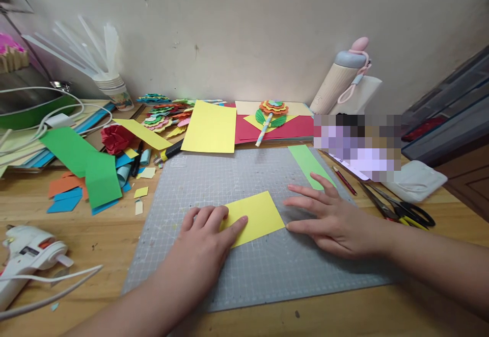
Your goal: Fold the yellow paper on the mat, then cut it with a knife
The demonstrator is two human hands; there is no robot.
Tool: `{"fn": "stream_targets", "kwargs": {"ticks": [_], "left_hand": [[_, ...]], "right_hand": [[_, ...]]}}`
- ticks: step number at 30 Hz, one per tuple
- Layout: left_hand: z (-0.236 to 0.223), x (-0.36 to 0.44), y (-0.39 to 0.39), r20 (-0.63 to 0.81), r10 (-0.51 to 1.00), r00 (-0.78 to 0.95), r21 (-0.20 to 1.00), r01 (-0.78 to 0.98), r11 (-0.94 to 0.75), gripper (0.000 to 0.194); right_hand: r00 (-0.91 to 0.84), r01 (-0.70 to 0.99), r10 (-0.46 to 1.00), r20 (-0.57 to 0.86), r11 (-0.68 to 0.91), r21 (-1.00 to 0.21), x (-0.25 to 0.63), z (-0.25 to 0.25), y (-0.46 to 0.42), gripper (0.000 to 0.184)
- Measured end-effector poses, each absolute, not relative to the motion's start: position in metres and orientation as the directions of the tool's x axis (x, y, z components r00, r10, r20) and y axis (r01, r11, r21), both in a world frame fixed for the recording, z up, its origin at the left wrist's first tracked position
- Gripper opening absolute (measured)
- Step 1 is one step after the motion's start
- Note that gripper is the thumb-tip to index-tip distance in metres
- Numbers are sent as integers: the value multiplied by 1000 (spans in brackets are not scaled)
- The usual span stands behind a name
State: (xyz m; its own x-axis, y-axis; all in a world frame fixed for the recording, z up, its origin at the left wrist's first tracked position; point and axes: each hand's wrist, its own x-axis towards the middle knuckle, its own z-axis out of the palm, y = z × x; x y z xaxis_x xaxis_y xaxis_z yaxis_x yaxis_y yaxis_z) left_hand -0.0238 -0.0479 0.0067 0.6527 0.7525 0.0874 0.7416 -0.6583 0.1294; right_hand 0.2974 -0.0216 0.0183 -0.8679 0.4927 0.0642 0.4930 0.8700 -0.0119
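A yellow paper rectangle [260, 217] lies at a slant on the grey cutting mat [183, 174]. My left hand [208, 235] holds it down at its left end, thumb on top and fingers bent at the edge. Beside the paper's right end is my right hand [324, 219], fingers spread, with the thumb tip touching or almost touching the near right corner. Behind that hand lies a light green paper strip [305, 166], partly covered by a finger.
A paper flower [270, 115], red sheets [290, 132] and a yellow sheet [212, 128] are at the back. Scissors [410, 212] and a pencil [344, 180] lie right. Green strips [101, 181], paper scraps and a glue gun [30, 255] are left. A bottle [336, 82] leans against the wall.
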Motion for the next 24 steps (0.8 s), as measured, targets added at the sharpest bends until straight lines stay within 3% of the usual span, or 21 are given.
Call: {"fn": "stream_targets", "kwargs": {"ticks": [5, 8, 10, 12, 16, 18, 21, 24], "left_hand": [[9, -27, -45, 103, 817, 568, 252, 779, -574, 33], [9, -32, -43, 148, 862, 485, 282, 815, -507, 64], [8, -34, -43, 150, 862, 483, 285, 814, -506, 74], [7, -34, -44, 150, 858, 492, 291, 807, -513, 72], [7, -31, -47, 186, 862, 472, 329, 797, -507, 70], [7, -30, -48, 190, 872, 452, 405, 773, -489, 67], [11, -31, -47, 177, 909, 377, 599, 692, -404, 58], [17, -32, -44, 60, 961, 271, 827, 525, -200, 50]], "right_hand": [[-836, 539, 549, -6, 819, -198, 294, 24, -21, 40], [-750, 599, 657, 77, 723, -344, 278, 22, -26, 33], [-594, 678, 794, 127, 579, -453, 262, 19, -30, 33], [-430, 748, 899, 86, 408, -524, 245, 16, -34, 46], [-303, 754, 953, -2, 239, -612, 218, 11, -34, 68], [-260, 667, 965, -23, 162, -727, 211, 12, -31, 70], [-196, 340, 976, -93, -22, -940, 205, 17, -27, 63], [-160, -16, 973, -168, -173, -985, 200, 27, -24, 58]]}}
